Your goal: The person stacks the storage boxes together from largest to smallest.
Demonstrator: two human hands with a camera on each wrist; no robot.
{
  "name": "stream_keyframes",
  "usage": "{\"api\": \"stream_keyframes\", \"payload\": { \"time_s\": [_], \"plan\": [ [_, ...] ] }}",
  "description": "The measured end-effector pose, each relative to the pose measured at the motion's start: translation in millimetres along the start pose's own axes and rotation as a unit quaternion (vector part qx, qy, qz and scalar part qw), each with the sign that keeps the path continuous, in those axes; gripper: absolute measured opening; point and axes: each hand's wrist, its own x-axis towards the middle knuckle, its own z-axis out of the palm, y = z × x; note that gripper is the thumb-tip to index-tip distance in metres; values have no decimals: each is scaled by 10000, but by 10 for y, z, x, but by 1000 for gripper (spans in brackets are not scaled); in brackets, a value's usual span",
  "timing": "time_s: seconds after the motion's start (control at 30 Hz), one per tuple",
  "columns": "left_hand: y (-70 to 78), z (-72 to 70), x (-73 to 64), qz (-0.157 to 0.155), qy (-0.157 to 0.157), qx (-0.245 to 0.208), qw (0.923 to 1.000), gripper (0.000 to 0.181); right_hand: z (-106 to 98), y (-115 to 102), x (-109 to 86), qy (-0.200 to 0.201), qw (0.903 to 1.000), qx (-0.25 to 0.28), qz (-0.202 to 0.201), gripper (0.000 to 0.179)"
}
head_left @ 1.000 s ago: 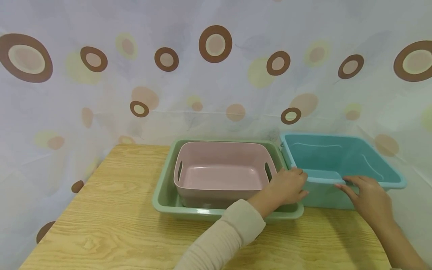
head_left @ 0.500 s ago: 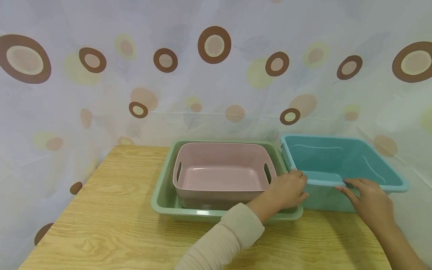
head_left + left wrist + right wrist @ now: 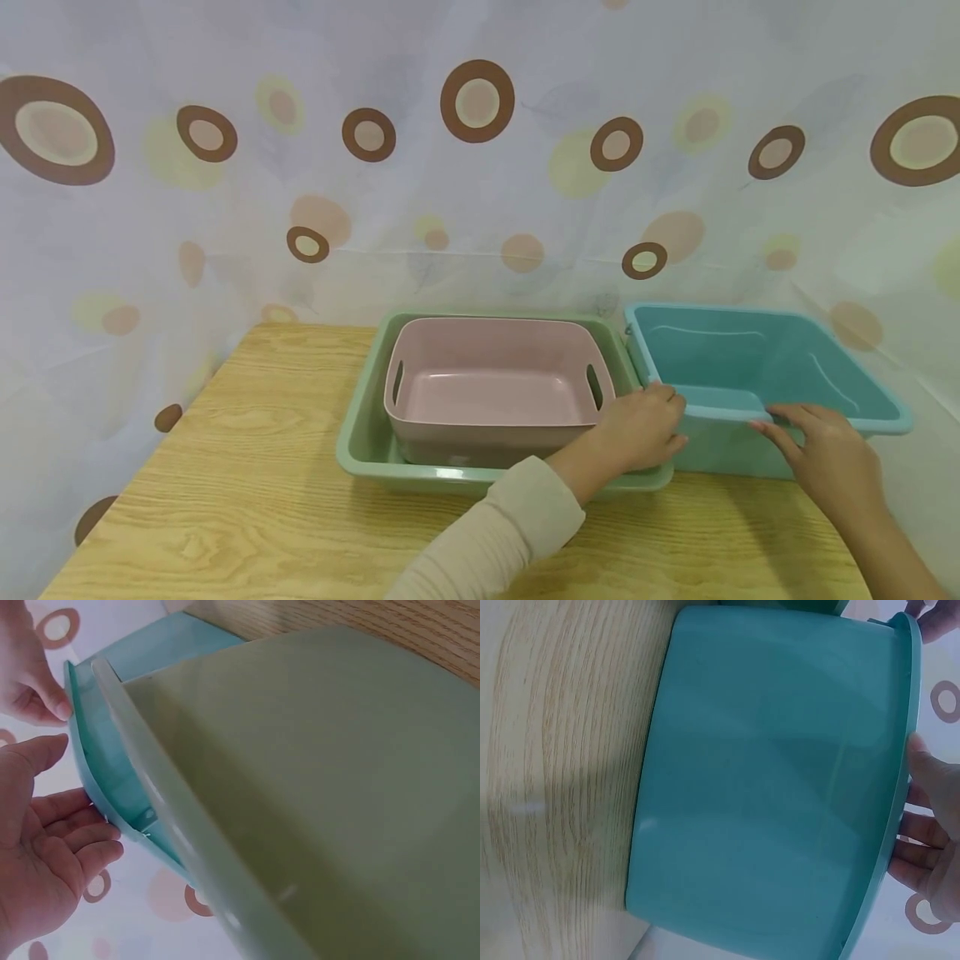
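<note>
A blue plastic basin (image 3: 705, 342) stands on the right, its inside bare. My left hand (image 3: 641, 421) holds its rim at the near left corner; in the left wrist view the fingers of this left hand (image 3: 45, 862) curl against the rim. Farther right along the front rim, my right hand (image 3: 832, 454) pinches the edge, thumb outside and fingers over the inside. The right wrist view shows that right hand (image 3: 934, 825) on the rim, above the basin's broad front wall (image 3: 765, 780).
Left of the blue basin stands a green basin (image 3: 362, 425) with a pink basin (image 3: 495, 396) with handle slots inside it. My left forearm crosses its near right corner. All stand on a wooden table (image 3: 202, 467) before a patterned curtain (image 3: 420, 200).
The blue basin has shifted slightly toward me and to the right, both hands moving along on its rim. The green and pink basins have stayed put.
</note>
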Motion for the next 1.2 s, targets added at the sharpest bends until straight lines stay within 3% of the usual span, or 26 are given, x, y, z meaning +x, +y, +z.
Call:
{"api": "stream_keyframes", "payload": {
  "time_s": [0.33, 0.53, 1.2],
  "plan": [
    [40, -15, -32, 37, 15, 51, 10000, 43, -37, -13, -35, 193, 9996, -139, -143, 31],
    [70, -37, -53, -13, 29, 22, 10000, 40, -65, -16, -55, 43, 9998, -178, -54, 31],
    [200, 1, -134, -291, 737, 502, 9956, 26, -101, -34, -132, 246, 9995, -128, -152, 30]
  ]
}}
